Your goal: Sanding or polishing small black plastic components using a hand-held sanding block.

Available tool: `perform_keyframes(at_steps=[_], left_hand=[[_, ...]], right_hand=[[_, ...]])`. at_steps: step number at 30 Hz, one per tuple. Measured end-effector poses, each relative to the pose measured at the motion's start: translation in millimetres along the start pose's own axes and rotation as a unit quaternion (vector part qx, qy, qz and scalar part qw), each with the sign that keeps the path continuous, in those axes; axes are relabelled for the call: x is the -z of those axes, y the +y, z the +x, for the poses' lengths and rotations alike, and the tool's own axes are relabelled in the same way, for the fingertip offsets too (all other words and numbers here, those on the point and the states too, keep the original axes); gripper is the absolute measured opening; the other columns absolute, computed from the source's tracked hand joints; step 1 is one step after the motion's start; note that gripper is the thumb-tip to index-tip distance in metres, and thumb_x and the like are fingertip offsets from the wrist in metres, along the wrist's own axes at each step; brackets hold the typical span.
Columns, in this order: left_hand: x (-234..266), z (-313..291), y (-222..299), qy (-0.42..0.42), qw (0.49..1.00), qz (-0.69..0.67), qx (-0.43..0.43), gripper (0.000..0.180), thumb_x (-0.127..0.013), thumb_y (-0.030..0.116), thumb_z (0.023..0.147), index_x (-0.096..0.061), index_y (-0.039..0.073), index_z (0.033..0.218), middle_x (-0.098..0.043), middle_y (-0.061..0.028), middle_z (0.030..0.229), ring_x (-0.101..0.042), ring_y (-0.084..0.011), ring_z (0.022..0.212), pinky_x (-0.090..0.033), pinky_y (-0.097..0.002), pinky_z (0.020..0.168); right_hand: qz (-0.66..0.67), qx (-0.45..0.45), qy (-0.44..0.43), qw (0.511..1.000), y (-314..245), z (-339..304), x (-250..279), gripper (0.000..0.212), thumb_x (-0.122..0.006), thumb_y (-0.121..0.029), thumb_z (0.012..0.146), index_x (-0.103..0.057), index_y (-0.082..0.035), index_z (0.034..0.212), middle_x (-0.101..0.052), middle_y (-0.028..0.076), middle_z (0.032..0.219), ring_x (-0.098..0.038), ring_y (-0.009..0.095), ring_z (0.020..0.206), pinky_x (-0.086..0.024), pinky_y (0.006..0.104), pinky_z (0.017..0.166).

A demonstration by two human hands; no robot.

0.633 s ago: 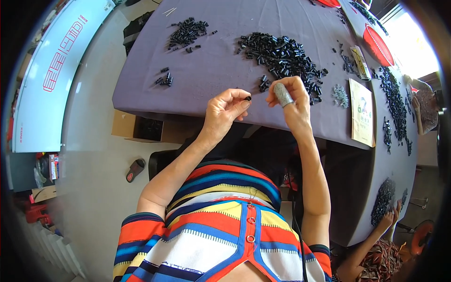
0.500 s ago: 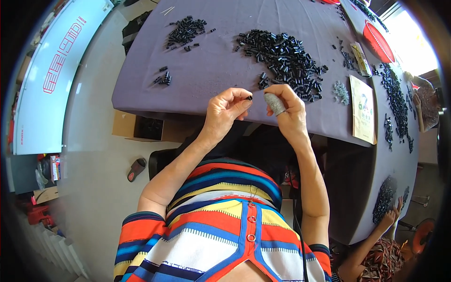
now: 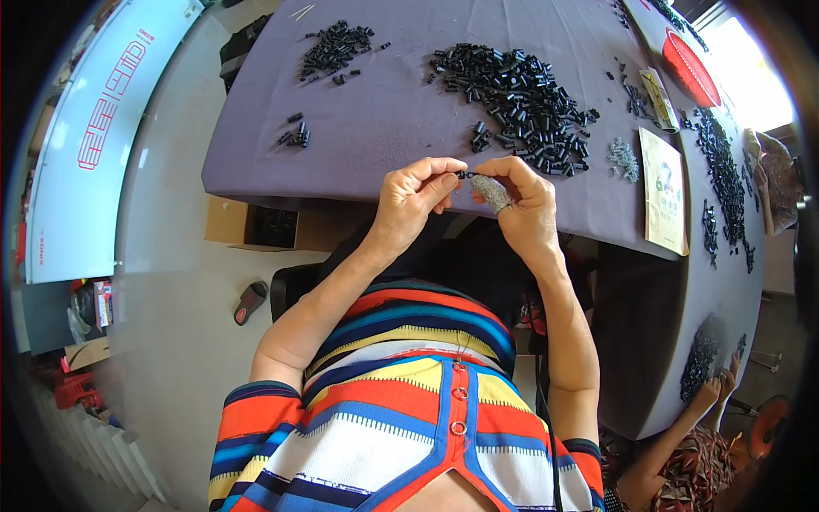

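My left hand (image 3: 406, 203) pinches a small black tubular piece (image 3: 461, 175) between thumb and fingertips, over the near edge of the table. Opposite it, my right hand (image 3: 529, 205) is closed in a pinch, its fingertips right up against the end of that piece. A grey knitted-looking cover (image 3: 492, 194) wraps my right thumb. Whatever the right fingertips grip is too small to make out. Just beyond my hands lies a large pile of black tubular pieces (image 3: 520, 102).
Smaller groups of black pieces (image 3: 334, 47) lie on the purple cloth (image 3: 256, 128). To the right are a small grey heap (image 3: 623, 160), a paper booklet (image 3: 663, 192) and a red basket (image 3: 689, 68). Another person's hands (image 3: 721, 384) work at a dark pile.
My two hands have come together: the right fingertips moved left and now meet the black piece in my left hand. A gap stood between them before.
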State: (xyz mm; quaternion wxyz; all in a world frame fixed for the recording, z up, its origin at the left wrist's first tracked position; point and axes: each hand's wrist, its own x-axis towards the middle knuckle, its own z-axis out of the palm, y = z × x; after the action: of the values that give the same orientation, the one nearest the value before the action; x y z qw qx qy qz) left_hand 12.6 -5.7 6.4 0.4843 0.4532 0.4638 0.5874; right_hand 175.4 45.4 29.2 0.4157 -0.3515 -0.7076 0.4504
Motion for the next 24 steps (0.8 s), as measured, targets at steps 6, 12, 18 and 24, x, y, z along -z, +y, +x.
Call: perform_keyframes(at_steps=[6, 12, 18, 24], left_hand=[[-1.8, -1.3, 3.7, -0.008, 1.000, 0.023, -0.005, 0.017, -0.058, 0.007, 0.092, -0.067, 0.004, 0.106, -0.062, 0.0002, 0.076, -0.052, -0.0039, 0.064, -0.044, -0.0187, 0.057], [-4.2, -3.8, 9.6, -0.012, 0.998, 0.048, -0.028, 0.017, -0.058, 0.005, 0.091, -0.066, 0.003, 0.107, -0.061, 0.0001, 0.079, -0.053, -0.0048, 0.066, -0.046, -0.0192, 0.059], [-2.9, -2.9, 8.3, 0.010, 1.000, -0.012, -0.023, 0.015, -0.062, 0.003, 0.088, -0.064, 0.003, 0.104, -0.063, -0.0003, 0.079, -0.057, -0.0058, 0.066, -0.048, -0.0203, 0.059], [-2.7, -4.7, 12.3, 0.017, 0.999, 0.017, -0.044, 0.010, -0.063, 0.001, 0.087, -0.066, 0.003, 0.097, -0.064, -0.0011, 0.077, -0.059, -0.0062, 0.065, -0.049, -0.0204, 0.059]], right_hand=[[-0.037, 0.025, -0.011, 0.999, 0.1, -1.1, 0.2, 0.027, -0.061, 0.015, 0.070, -0.062, -0.001, 0.092, -0.066, 0.008, 0.079, -0.065, 0.015, 0.072, -0.050, 0.0259, 0.064], [0.029, -0.001, -0.002, 1.000, -0.9, -3.1, -1.6, 0.022, -0.060, 0.014, 0.075, -0.062, 0.000, 0.092, -0.067, 0.006, 0.078, -0.064, 0.011, 0.071, -0.050, 0.0244, 0.063], [0.020, -0.010, -0.009, 1.000, -5.6, -4.0, -0.4, 0.022, -0.060, 0.014, 0.074, -0.062, 0.000, 0.091, -0.067, 0.006, 0.077, -0.064, 0.011, 0.070, -0.050, 0.0241, 0.063], [-0.008, -0.011, -0.009, 1.000, -9.1, -4.9, -0.5, 0.022, -0.060, 0.014, 0.073, -0.062, 0.000, 0.089, -0.066, 0.008, 0.076, -0.063, 0.012, 0.067, -0.050, 0.0257, 0.060]])
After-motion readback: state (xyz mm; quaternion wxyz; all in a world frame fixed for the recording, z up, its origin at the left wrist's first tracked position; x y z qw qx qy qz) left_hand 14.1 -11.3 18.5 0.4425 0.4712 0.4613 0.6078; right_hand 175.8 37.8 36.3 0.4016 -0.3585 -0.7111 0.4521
